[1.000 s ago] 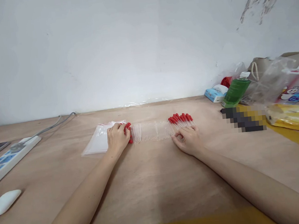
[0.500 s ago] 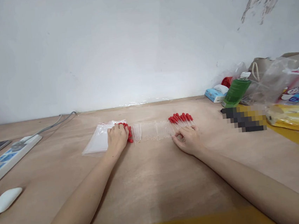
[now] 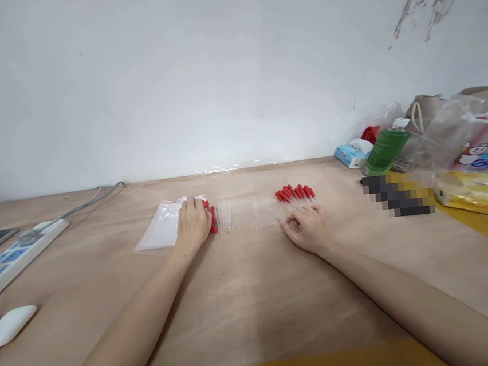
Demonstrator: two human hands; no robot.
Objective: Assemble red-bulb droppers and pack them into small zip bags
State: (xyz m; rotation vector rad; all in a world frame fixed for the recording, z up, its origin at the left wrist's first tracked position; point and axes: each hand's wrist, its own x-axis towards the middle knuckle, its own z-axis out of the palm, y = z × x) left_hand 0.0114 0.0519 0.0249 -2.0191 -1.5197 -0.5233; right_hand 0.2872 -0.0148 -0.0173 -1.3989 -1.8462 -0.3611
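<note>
Squaring droppers (image 3: 247,214) works best evenly: left hand (image 3: 193,225), curled at nine o'clock, cups red bulbs; right hand (image 3: 306,227), loosely bent at three o'clock, empty, touches the other bulbs.

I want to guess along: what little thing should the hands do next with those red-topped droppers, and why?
Probably the left hand should slide its group of red-topped droppers toward the clear bags beside it. It already rests on those droppers, the bags lie right next to them, and the right hand is only touching the other group of red-topped droppers.
</note>
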